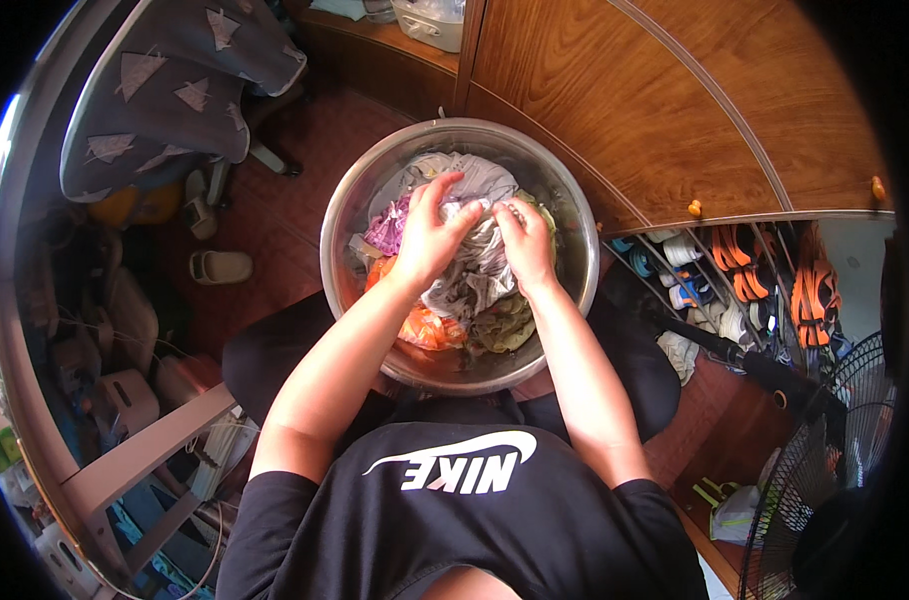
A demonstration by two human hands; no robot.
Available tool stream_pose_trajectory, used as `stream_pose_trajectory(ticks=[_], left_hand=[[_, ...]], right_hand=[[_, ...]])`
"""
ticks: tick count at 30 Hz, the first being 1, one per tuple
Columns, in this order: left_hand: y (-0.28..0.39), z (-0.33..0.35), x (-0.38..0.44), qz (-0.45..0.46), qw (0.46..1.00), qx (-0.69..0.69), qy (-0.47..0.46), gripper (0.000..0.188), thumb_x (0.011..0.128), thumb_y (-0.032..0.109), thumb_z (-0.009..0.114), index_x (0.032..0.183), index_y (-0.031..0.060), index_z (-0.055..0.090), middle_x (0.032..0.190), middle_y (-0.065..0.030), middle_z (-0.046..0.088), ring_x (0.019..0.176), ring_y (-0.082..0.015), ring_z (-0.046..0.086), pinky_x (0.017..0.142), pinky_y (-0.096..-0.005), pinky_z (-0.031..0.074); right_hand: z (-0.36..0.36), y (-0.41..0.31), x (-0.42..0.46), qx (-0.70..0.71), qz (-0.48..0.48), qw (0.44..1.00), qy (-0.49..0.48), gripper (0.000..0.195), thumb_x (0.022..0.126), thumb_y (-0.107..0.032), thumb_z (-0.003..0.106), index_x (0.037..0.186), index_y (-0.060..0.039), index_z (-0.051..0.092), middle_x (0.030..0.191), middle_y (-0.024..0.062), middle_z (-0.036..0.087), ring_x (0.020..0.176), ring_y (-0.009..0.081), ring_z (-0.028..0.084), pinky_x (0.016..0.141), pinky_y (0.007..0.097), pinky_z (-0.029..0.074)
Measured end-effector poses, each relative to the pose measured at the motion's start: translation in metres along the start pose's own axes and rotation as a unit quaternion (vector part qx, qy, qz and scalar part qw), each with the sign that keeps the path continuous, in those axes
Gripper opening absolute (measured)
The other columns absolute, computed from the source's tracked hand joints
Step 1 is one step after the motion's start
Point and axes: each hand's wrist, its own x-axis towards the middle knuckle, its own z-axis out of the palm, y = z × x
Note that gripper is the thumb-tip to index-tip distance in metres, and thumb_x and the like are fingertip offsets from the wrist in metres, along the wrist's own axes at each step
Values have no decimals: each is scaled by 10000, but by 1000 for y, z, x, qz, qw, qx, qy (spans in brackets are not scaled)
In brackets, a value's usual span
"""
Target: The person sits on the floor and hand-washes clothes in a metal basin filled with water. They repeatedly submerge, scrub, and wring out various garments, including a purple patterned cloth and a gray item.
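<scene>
A round stainless steel basin (585, 255) stands in front of me between my legs, with wet clothes heaped inside. Light grey and whitish fabric (478, 279) fills the middle. Around it lie a purple cloth (386, 227) on the left, an orange item (429, 330) at the lower left and a yellow-green cloth (508, 324) at the lower right. My left hand (435, 229) rests at the left side of the whitish fabric, thumb and fingers spread. My right hand (527, 238) is at its right side, fingers curled against the cloth. Whether either hand pinches fabric is hard to tell.
A wooden cabinet (589, 97) stands just beyond the basin, with shoes (732, 262) on a rack below its right part. A black fan (807, 457) is at the lower right. A cloth-covered chair (177, 97) and a slipper (220, 267) are to the left.
</scene>
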Motion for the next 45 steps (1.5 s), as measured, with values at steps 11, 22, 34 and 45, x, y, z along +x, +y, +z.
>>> stream_pose_trajectory(ticks=[11,22,34,45], left_hand=[[-14,-30,-28,75,990,68,-96,228,767,258,639,750,33,605,774,-52,563,703,-200,537,648,-304,432],[-44,11,-60,133,949,283,42,203,767,167,585,924,42,556,1077,-185,467,1005,-367,453,835,-447,395],[-84,38,-29,21,949,303,-89,198,737,187,553,886,56,559,692,-193,602,666,-377,590,623,-484,459],[-48,6,24,-198,947,170,-188,329,756,327,575,874,32,659,907,-178,642,834,-309,628,762,-374,478]], right_hand=[[-4,-40,-58,-243,-183,952,0,365,743,-248,678,1028,-83,521,674,52,587,593,239,586,544,341,463],[35,59,-60,-403,-140,886,179,515,715,-224,655,1128,-1,441,1095,231,361,1029,389,384,897,470,327],[20,118,-20,-442,-6,896,26,447,775,-219,538,1177,-50,440,1207,205,431,1007,402,503,856,455,424],[5,64,16,-190,161,967,-54,277,800,-146,578,1043,-15,578,849,110,643,745,179,588,683,293,449]])
